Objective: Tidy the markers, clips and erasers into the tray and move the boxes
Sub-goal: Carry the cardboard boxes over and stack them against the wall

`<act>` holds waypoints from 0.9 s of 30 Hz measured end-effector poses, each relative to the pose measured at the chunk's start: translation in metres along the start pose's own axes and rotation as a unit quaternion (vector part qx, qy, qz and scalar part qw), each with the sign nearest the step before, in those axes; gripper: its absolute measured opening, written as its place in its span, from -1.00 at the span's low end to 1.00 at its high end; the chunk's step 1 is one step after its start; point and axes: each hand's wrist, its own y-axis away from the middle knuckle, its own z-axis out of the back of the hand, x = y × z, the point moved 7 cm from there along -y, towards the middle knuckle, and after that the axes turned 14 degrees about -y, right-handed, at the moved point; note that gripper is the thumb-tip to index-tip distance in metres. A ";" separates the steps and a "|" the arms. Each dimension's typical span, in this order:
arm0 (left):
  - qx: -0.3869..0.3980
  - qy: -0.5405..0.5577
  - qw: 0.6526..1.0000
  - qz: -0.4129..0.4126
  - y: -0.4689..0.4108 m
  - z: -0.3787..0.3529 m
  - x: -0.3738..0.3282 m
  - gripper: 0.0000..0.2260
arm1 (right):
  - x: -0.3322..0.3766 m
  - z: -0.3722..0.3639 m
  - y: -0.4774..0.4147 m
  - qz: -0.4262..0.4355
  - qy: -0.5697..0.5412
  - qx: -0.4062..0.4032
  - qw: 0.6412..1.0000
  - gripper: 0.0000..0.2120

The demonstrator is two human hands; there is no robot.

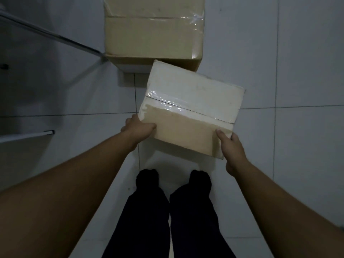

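Note:
A small taped cardboard box (189,108) hangs above the tiled floor, tilted, held from both near corners. My left hand (137,130) grips its near left corner, thumb on top. At its near right corner my right hand (231,150) grips the edge, thumb on the lid. A larger brown cardboard box (152,32), sealed with clear tape, stands on the floor just beyond it. The small box's far corner overlaps the big box's near edge in view. No markers, clips, erasers or tray are visible.
White tiled floor (288,71) spreads all around. A thin metal leg (55,37) slants in from the upper left toward the big box. A table edge (28,135) juts in at the left. My legs in dark trousers (167,211) stand below the held box.

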 end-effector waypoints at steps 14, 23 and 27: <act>-0.104 0.182 0.975 -0.070 0.216 0.108 -0.013 -0.68 | 0.125 0.048 0.182 0.053 -0.073 0.132 0.987 -0.68; -0.195 0.277 0.938 -0.076 0.398 0.209 0.025 -0.53 | 0.237 0.060 0.354 0.120 -0.027 0.291 0.949 -0.56; -0.217 0.338 0.912 -0.088 0.466 0.223 0.054 -0.65 | 0.261 0.060 0.417 0.144 -0.023 0.330 0.932 -0.53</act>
